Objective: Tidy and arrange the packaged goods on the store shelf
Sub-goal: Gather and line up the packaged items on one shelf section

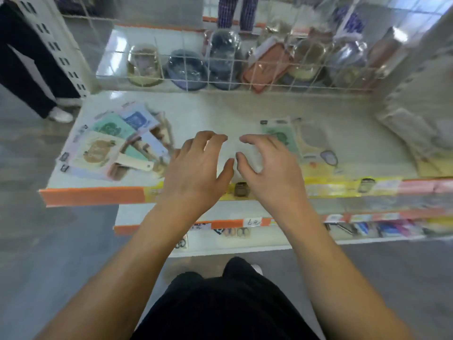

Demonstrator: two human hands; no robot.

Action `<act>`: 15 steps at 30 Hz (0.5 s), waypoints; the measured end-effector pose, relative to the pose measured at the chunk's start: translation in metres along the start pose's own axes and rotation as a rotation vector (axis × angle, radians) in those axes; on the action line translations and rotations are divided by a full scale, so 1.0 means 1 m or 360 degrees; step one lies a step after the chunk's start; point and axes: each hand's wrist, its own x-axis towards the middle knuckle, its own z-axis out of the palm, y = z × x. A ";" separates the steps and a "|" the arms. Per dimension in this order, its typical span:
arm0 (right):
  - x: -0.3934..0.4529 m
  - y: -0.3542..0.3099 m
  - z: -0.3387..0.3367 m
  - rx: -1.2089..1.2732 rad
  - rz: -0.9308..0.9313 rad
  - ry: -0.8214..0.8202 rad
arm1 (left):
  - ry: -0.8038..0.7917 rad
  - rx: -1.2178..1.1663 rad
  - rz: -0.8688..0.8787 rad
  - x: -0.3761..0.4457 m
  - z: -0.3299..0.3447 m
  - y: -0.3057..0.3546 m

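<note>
Over the shelf's front edge, near its middle, I hold my left hand (196,165) and right hand (267,163) with fingers loosely curled, each grip wide and empty. Fanned packets (110,146) lie toward the shelf's (220,111) left edge, a green packet (279,133) just beyond my right hand. I should square the fan into one stack, edges aligned.
</note>
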 end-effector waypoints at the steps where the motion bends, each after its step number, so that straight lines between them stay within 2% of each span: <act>1: -0.002 0.013 -0.009 -0.0032 0.0044 0.0051 | -0.0031 -0.0014 0.0043 0.007 0.008 0.013; 6: -0.012 0.069 -0.045 -0.0168 0.0224 0.0219 | -0.0139 -0.0040 0.0149 0.036 0.044 0.065; 11: 0.000 0.103 -0.061 -0.0224 0.0252 0.0171 | -0.0119 0.0004 0.0102 0.054 0.069 0.092; 15: 0.019 0.120 -0.056 -0.0354 0.0257 0.0095 | -0.0148 0.0084 -0.0066 0.062 0.088 0.095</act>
